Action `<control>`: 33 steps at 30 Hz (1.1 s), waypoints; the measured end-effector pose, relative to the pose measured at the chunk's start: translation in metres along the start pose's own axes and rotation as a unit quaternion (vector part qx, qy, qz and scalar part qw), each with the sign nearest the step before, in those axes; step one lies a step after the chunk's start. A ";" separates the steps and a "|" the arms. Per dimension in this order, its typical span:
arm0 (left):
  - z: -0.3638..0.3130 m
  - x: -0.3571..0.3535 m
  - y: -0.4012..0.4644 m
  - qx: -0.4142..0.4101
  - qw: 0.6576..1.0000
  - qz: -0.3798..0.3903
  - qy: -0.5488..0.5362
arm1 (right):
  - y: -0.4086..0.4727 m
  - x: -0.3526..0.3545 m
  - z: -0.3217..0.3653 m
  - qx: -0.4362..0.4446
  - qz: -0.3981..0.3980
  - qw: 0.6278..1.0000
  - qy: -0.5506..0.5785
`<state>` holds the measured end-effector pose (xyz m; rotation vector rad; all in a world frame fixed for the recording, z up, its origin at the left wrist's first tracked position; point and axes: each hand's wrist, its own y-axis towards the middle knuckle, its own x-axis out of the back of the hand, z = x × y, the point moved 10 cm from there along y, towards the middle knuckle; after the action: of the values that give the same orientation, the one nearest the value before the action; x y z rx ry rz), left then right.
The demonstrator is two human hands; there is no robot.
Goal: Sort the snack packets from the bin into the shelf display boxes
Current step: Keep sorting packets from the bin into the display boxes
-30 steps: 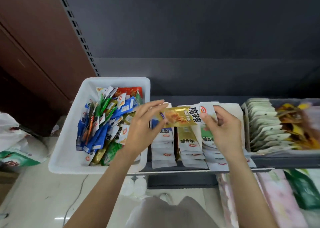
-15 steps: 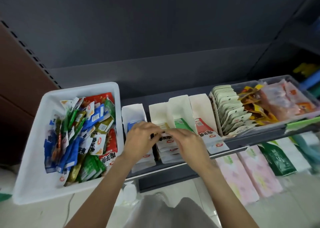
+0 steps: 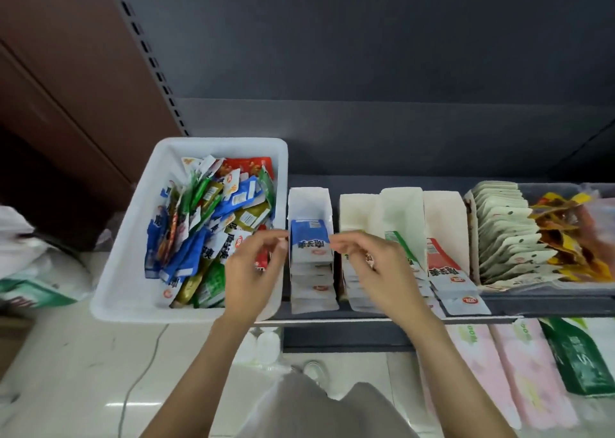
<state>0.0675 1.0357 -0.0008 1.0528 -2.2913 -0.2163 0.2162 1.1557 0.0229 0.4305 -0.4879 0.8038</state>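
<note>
- Both grips hold nothing as far as we can see: left hand (image 3: pixel 256 268) with fingers loosely curled, tips by the left edge of the blue packet row (image 3: pixel 311 248); right hand (image 3: pixel 369 264) loosely curled too, tips near that row's right edge. Motion blur, so we cannot tell if either touches a packet.
- Snack packets (image 3: pixel 213 234) for sorting lie heaped in the white bin (image 3: pixel 126 271), mixed blue, green, red, yellow.
- Bin sits at the left end of the shelf (image 3: pixel 366 309), just beside the first display box (image 3: pixel 309 201).
- Display boxes run rightward: blue row, then a yellow row largely hidden behind the right hand, green row (image 3: pixel 397 241), red row (image 3: pixel 442 268).
- Further right, a grey tray (image 3: pixel 549 299) with pale pouches and orange packs.
- Step, we judge: between packets, hands over the blue and yellow boxes.
- Bin looks far from empty, so we put the task at mid-way at best.
- Next move calls for the left hand to go into the bin, pick one packet, read its colour, and drop it upright behind the matching row.
</note>
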 end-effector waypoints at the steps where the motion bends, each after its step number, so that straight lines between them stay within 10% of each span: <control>1: 0.015 0.020 -0.002 0.034 0.999 -0.039 0.004 | 0.009 -0.014 0.011 0.010 0.013 1.000 0.010; 7: 0.097 0.092 -0.008 0.155 0.949 -0.060 0.267 | 0.063 -0.142 0.053 0.106 0.156 0.971 -0.148; 16: 0.141 0.101 -0.001 0.261 0.888 0.068 0.373 | 0.098 -0.260 0.036 0.135 0.263 0.912 -0.286; 24: 0.155 0.104 0.000 0.280 0.888 0.083 0.356 | 0.107 -0.264 -0.006 -0.181 0.155 0.969 -0.065; 30: 0.121 0.118 -0.005 0.298 0.948 -0.052 0.097 | 0.095 -0.207 -0.007 -0.239 0.118 0.959 0.100; 33: 0.094 0.071 -0.012 0.388 0.887 -0.022 -0.250 | 0.080 -0.153 0.012 -0.169 0.058 0.973 0.145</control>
<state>-0.0157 0.9664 -0.0484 1.5744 -2.9111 0.5302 0.0609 1.1116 -0.0390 -0.0317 -0.3694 0.8608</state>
